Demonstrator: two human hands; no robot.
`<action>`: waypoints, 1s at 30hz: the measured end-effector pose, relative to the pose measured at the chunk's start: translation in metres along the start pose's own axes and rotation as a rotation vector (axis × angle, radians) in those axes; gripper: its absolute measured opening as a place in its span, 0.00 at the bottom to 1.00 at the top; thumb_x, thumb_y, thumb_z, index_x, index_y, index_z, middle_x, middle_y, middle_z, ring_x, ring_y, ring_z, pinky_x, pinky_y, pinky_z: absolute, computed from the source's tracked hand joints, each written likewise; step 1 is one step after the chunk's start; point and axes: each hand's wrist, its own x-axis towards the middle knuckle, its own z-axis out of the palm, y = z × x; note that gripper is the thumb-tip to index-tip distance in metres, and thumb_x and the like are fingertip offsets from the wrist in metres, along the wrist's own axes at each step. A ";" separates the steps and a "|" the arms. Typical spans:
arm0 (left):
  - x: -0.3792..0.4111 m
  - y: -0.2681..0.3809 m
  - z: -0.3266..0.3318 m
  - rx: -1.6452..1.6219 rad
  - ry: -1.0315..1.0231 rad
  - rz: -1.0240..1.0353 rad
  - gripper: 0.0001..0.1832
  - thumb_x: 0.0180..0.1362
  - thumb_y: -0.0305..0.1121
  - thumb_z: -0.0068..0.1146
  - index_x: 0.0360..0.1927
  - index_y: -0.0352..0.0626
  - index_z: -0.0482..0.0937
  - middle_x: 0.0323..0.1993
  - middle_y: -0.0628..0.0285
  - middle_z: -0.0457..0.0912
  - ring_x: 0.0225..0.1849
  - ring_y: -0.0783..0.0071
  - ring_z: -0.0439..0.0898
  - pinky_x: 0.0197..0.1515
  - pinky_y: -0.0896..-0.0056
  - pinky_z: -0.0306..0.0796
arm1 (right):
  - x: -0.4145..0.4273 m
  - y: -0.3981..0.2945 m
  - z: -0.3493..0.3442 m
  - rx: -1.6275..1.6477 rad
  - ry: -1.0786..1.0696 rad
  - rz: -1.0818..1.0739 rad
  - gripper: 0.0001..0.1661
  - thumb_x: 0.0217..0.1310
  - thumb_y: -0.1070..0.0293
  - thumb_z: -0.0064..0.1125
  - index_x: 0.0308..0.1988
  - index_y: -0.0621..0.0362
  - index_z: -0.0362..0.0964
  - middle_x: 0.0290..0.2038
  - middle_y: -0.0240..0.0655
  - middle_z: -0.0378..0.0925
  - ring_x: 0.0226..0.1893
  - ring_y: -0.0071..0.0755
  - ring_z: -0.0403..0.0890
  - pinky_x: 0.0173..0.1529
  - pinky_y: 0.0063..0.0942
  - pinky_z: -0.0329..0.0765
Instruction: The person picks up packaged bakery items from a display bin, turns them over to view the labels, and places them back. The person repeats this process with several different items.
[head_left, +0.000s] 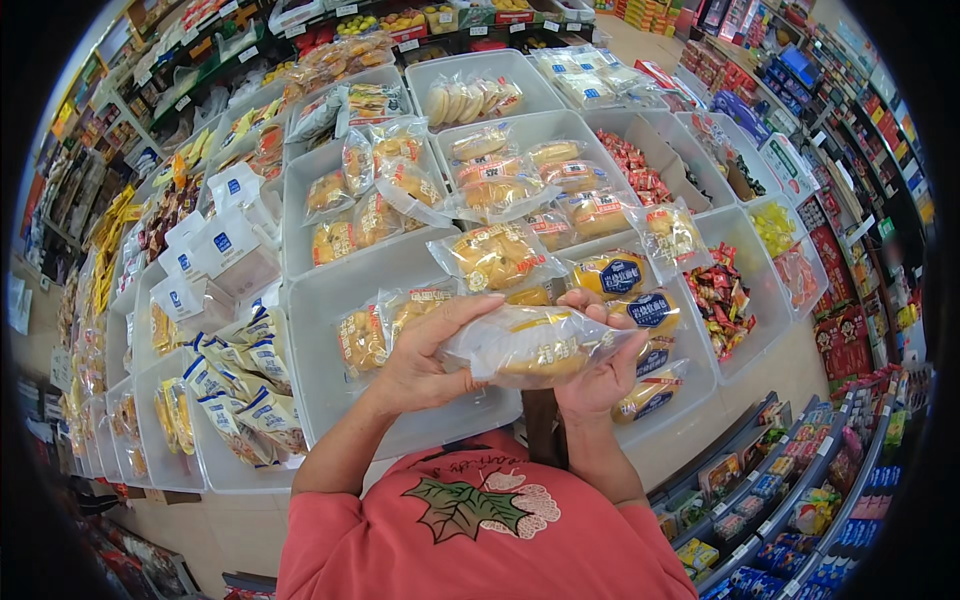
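Both my hands hold one clear plastic-wrapped bread in front of my chest. My left hand grips its left end, thumb on top. On its right end are the fingers of my right hand. Just beyond it, a packaged round bread lies across the edge between translucent bins. Below my hands stands a translucent plastic bin with several wrapped breads at its left. To the right, a bin holds wrapped breads with dark blue labels.
More bins around hold wrapped buns, red-wrapped candies, blue-and-white snack packets and white-topped bags. A low tiered shelf with packaged goods stands at the lower right. Fruit is displayed at the far side.
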 end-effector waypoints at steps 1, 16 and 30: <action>0.000 0.001 0.000 -0.001 0.002 -0.005 0.33 0.41 0.30 0.62 0.54 0.39 0.66 0.49 0.57 0.71 0.50 0.67 0.71 0.52 0.71 0.62 | 0.000 0.000 0.000 -0.024 -0.006 -0.010 0.25 0.64 0.49 0.29 0.43 0.51 0.70 0.43 0.31 0.74 0.50 0.42 0.64 0.57 0.39 0.60; 0.001 0.000 0.000 0.099 0.038 0.059 0.33 0.37 0.27 0.61 0.52 0.38 0.67 0.46 0.55 0.72 0.47 0.64 0.72 0.50 0.70 0.63 | -0.002 0.000 0.001 -0.074 0.078 0.042 0.28 0.64 0.48 0.27 0.49 0.56 0.64 0.49 0.41 0.69 0.52 0.44 0.66 0.57 0.43 0.61; 0.001 -0.006 0.000 0.244 0.092 0.173 0.33 0.32 0.23 0.59 0.51 0.37 0.68 0.45 0.53 0.73 0.46 0.62 0.73 0.49 0.68 0.65 | 0.001 0.003 0.005 0.065 0.120 0.150 0.33 0.64 0.47 0.23 0.55 0.61 0.55 0.54 0.48 0.62 0.55 0.41 0.63 0.59 0.39 0.59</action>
